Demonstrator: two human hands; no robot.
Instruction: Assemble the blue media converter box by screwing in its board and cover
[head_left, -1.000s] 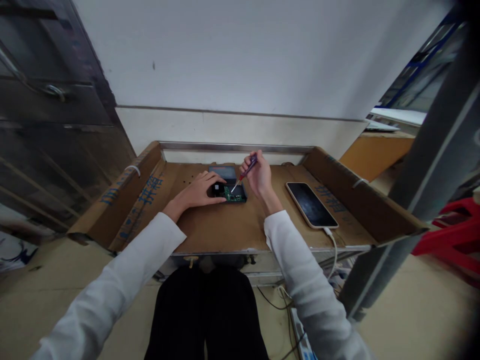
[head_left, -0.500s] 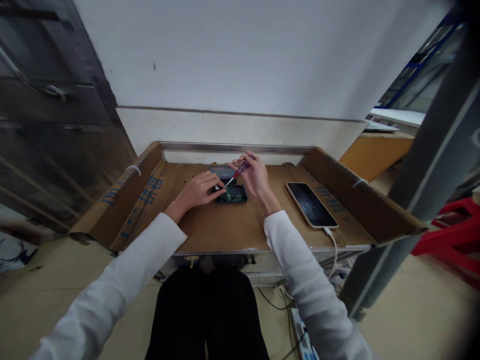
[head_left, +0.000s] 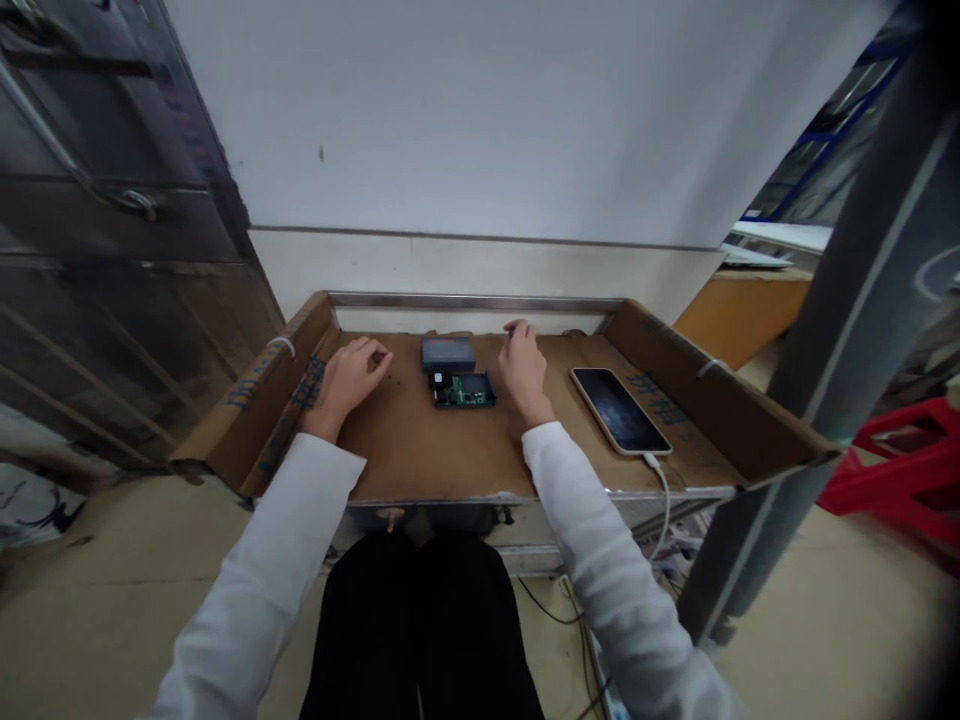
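Shifted leftward, off circuit board (head_left: 466,394): left hand (head_left: 349,378), fingers curled. Right hand (head_left: 523,368): likewise curled (whether pinching, cannot tell).

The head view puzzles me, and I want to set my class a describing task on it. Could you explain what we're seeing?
There is no machine here: a camera worn on a person's head looks forward and down at their own bare hands. The left hand is over the left part of the cardboard, fingers curled; the right hand is just right of an open case. Whether either holds anything is hard to tell.

In the case sits a green board. Right behind it lies a dark block. Farther right lies a phone, with a white cable plugged into its near end. The cardboard has raised sides at left and right.
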